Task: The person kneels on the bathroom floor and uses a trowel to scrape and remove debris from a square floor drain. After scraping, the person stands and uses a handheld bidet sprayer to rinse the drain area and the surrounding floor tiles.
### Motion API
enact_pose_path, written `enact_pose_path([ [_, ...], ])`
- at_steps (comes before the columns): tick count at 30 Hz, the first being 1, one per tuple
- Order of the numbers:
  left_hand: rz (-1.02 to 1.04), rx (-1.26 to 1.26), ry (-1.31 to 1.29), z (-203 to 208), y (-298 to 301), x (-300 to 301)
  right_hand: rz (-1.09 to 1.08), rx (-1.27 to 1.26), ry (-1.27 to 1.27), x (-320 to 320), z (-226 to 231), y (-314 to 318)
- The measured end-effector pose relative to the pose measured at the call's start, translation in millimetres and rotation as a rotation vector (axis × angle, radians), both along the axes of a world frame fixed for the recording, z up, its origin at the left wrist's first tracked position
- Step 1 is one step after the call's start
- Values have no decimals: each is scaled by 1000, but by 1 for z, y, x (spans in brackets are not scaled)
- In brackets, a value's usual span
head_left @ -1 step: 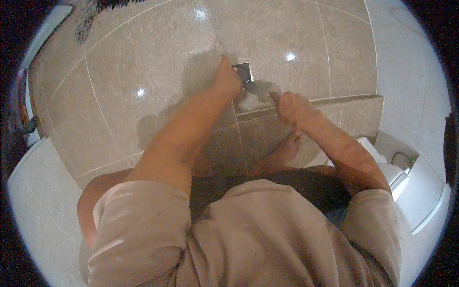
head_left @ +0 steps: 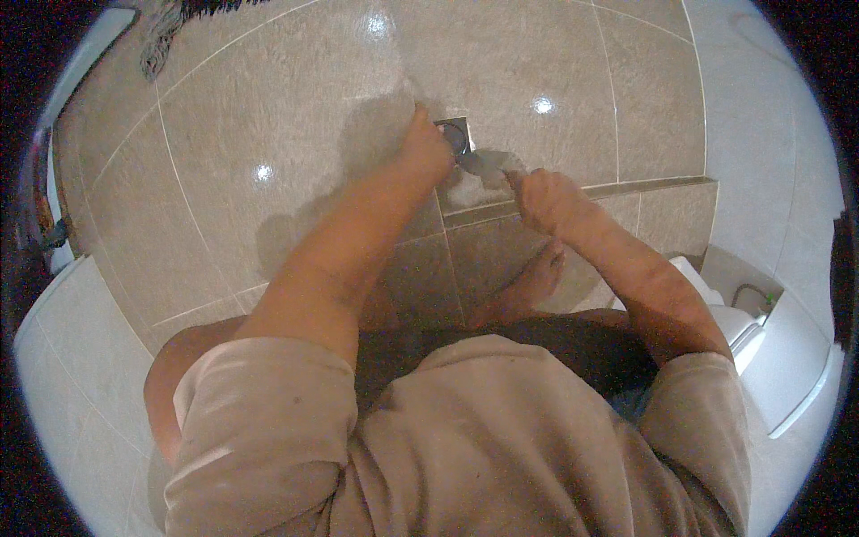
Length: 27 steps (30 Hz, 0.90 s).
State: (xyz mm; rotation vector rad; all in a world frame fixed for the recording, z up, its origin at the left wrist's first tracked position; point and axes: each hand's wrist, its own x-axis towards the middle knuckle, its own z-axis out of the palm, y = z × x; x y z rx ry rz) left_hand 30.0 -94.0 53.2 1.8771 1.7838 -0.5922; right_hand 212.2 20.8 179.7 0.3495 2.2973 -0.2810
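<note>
A small square floor drain with a dark round middle is set in the beige tiled floor in front of me. My left hand is at its left side, fingers bent in against the edge; their tips are mostly hidden. From the right, my right hand grips the handle of a small trowel. The grey blade points left, its end at the drain's lower corner close to my left fingers. A pale, whitish patch lies on the tile just below the blade.
A low tiled step runs across the floor below the drain, with my bare foot beyond it on the near side. White toilet parts stand at the right, by a pale wall. Grey mop-like strands lie at the far left.
</note>
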Motion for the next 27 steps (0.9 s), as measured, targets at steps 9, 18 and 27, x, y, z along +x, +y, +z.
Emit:
enact_pose_path([
  [9, 37, 57, -148, -10, 8, -7, -5, 41, -44, -35, 18, -1],
  [18, 227, -192, -377, 26, 30, -14, 40, 1, -165, -96, 46, -9],
  [27, 264, -168, -418, 7, 24, -8, 140, 46, -171, -84, 44, -34],
])
